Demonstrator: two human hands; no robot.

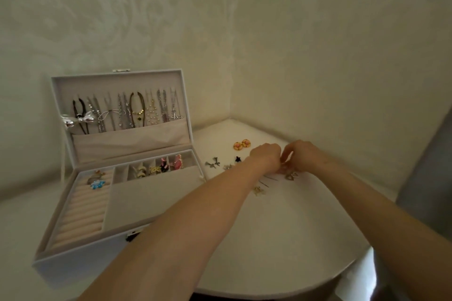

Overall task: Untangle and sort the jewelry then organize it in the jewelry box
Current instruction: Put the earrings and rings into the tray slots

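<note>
The tangled piece [284, 168] sits to the right of the jewelry box [73, 264], just above the surface [281, 239], caught between both hands. The left hand [265, 157] and right hand [303, 156] are brought together with fingers curled, each seeming to pinch a part of it, though the piece is too small and too hidden to tell what it is. The step looks like working two items apart. To do that well, hold one part steady and ease the other out with small loosening moves, not a hard pull, and keep low so nothing drops far. More loose items lie right of the box: grey pieces [212, 163] nearest it, a pair of orange earrings [242, 144] further out, and a gold piece [292, 175] under the right hand. In the box, necklaces [127, 112] hang in the raised lid, the small compartments [156, 168] at the back hold several pieces, and the ring rolls [80, 212] are mostly bare, so sorting seems well along but not done
</note>
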